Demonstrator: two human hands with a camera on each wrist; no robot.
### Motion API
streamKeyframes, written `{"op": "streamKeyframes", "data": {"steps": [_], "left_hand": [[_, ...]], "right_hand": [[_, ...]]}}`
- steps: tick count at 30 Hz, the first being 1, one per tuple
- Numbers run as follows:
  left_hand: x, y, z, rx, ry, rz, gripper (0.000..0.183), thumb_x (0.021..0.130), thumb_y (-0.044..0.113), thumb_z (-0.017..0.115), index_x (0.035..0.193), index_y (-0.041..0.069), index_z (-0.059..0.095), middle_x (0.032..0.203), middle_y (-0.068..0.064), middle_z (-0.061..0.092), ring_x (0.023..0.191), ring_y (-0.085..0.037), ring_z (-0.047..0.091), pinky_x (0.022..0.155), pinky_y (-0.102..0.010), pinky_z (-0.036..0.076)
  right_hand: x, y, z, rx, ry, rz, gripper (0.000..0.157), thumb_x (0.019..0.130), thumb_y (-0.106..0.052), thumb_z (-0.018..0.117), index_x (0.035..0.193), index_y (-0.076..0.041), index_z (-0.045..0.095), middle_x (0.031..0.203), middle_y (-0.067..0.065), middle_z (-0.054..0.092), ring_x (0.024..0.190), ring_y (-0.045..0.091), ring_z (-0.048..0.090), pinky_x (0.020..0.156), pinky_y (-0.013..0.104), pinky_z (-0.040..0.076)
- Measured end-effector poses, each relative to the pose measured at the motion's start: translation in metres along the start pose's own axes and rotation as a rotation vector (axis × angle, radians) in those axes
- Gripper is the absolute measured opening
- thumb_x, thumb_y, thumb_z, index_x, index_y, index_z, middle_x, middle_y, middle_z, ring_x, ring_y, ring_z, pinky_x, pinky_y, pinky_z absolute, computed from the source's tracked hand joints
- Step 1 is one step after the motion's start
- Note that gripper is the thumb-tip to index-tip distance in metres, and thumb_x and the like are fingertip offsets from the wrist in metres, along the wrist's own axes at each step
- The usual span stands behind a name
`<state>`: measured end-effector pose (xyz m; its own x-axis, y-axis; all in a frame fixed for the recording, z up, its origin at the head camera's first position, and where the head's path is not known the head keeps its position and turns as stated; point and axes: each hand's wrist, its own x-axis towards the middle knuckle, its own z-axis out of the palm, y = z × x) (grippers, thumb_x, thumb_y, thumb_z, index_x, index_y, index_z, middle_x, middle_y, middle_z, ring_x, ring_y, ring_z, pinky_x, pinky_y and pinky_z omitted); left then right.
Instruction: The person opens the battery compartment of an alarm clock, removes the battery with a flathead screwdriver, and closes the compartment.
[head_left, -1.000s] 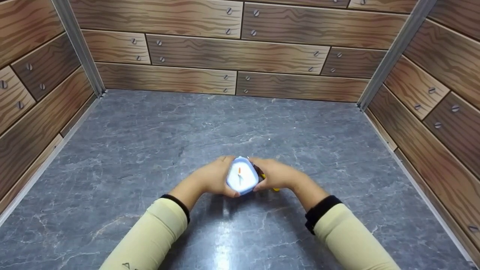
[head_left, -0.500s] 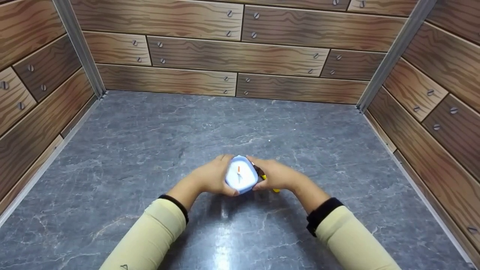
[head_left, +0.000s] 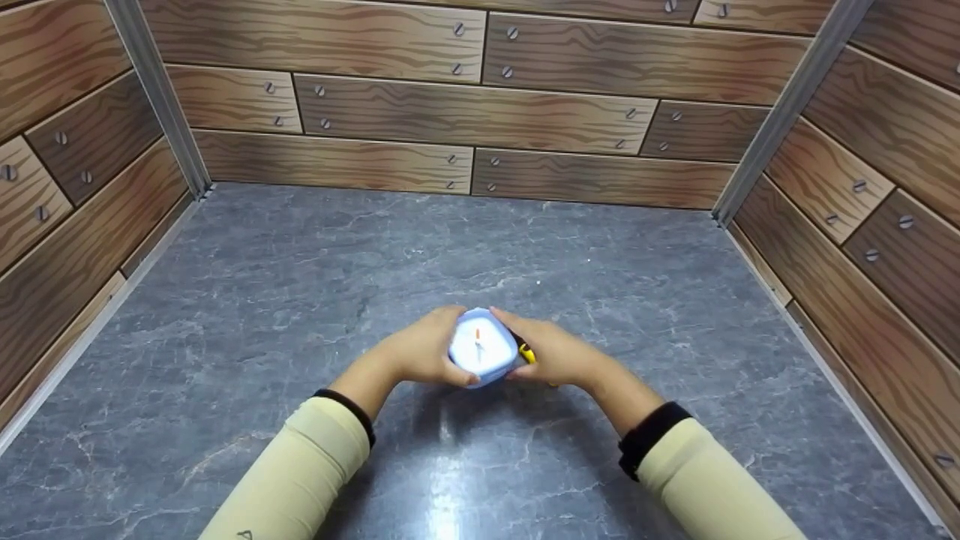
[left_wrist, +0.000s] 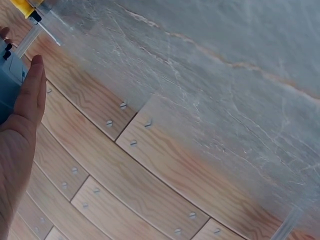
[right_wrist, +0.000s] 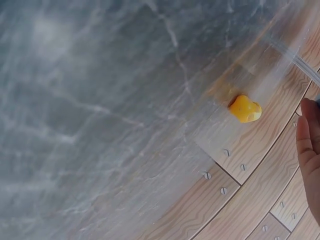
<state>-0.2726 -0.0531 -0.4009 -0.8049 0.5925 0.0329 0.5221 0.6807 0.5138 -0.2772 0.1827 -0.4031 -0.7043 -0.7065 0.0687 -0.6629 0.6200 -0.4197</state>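
In the head view the left hand [head_left: 427, 351] and the right hand [head_left: 553, 351] clasp a blue clock [head_left: 486, 369] between them, one on each side, thumbs at the near edge and fingers toward the far edge; the clock's bright face is turned up toward the head, above the gray table [head_left: 337, 255], though whether its bottom touches the table I cannot tell; a yellow and black screwdriver [head_left: 528, 353] shows partly behind the right hand; for a steady hold, even pressure from both palms looks best, with the thumbs off the face.

In the left wrist view the left hand's fingers lie along the clock's side; small black pegs [left_wrist: 7, 51] stick out near its edge, and it seems wise to leave these unpressed; the screwdriver's metal shaft lies near, apart from the fingers.

In the right wrist view the right hand shows only at the edge, with a mere sliver of clock, so its grip is judged from the head view; the yellow handle end sits on the table, apart from those fingers, and any turning of the clock should clear it.
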Motion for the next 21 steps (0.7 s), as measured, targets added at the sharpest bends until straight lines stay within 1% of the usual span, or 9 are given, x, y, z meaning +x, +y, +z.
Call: {"op": "streamKeyframes", "data": {"steps": [2, 5, 9, 12, 17, 21], "left_hand": [[0.0001, -0.0001, -0.0004, -0.027, 0.007, 0.014, 0.098, 0.065, 0.047, 0.073, 0.136, -0.005, 0.03, 0.132, -0.019, 0.042, 0.119, -0.027, 0.042, 0.103, -0.038, 0.034], [0.0004, 0.0003, -0.0015, -0.052, 0.0, 0.004, 0.099, 0.065, 0.048, 0.073, 0.137, -0.004, 0.029, 0.132, -0.018, 0.042, 0.118, -0.025, 0.042, 0.102, -0.037, 0.034], [-0.0003, 0.0015, -0.0029, -0.094, -0.01, -0.019, 0.1, 0.066, 0.048, 0.073, 0.138, -0.004, 0.027, 0.134, -0.016, 0.04, 0.119, -0.024, 0.042, 0.102, -0.037, 0.035], [-0.0003, 0.0024, -0.0032, -0.117, -0.011, -0.024, 0.099, 0.066, 0.048, 0.073, 0.138, -0.003, 0.027, 0.135, -0.015, 0.04, 0.118, -0.023, 0.042, 0.101, -0.036, 0.036], [0.0006, 0.0035, -0.0031, -0.132, -0.005, -0.012, 0.1, 0.066, 0.05, 0.073, 0.139, -0.002, 0.028, 0.134, -0.013, 0.041, 0.118, -0.021, 0.042, 0.101, -0.036, 0.036], [0.0009, 0.0032, -0.0023, -0.15, 0.002, -0.002, 0.098, 0.066, 0.051, 0.073, 0.138, 0.0, 0.029, 0.131, -0.011, 0.044, 0.115, -0.019, 0.044, 0.099, -0.035, 0.038]], "right_hand": [[-0.0005, 0.0, 0.0004, 0.003, 0.021, -0.02, 0.088, 0.075, -0.014, 0.075, 0.145, -0.006, 0.023, 0.138, 0.015, 0.042, 0.124, 0.027, 0.043, 0.103, 0.04, 0.035], [-0.0007, 0.0003, 0.0015, -0.015, 0.048, -0.042, 0.088, 0.074, -0.014, 0.075, 0.145, -0.006, 0.024, 0.137, 0.015, 0.044, 0.123, 0.027, 0.043, 0.103, 0.04, 0.035], [-0.0013, 0.0013, 0.0046, -0.091, 0.101, -0.09, 0.088, 0.072, -0.013, 0.076, 0.144, -0.006, 0.026, 0.129, 0.016, 0.051, 0.115, 0.028, 0.05, 0.099, 0.041, 0.04], [-0.0027, 0.0024, 0.0065, -0.162, 0.15, -0.114, 0.088, 0.071, -0.015, 0.077, 0.143, -0.006, 0.028, 0.123, 0.015, 0.055, 0.107, 0.027, 0.053, 0.094, 0.041, 0.043], [-0.0046, 0.0037, 0.0075, -0.23, 0.215, -0.114, 0.089, 0.07, -0.022, 0.078, 0.143, -0.007, 0.029, 0.122, 0.01, 0.056, 0.1, 0.025, 0.053, 0.087, 0.039, 0.046], [-0.0056, 0.0029, 0.0073, -0.255, 0.226, -0.084, 0.086, 0.071, -0.023, 0.077, 0.142, -0.007, 0.031, 0.119, 0.01, 0.057, 0.1, 0.023, 0.053, 0.086, 0.039, 0.047]]}}
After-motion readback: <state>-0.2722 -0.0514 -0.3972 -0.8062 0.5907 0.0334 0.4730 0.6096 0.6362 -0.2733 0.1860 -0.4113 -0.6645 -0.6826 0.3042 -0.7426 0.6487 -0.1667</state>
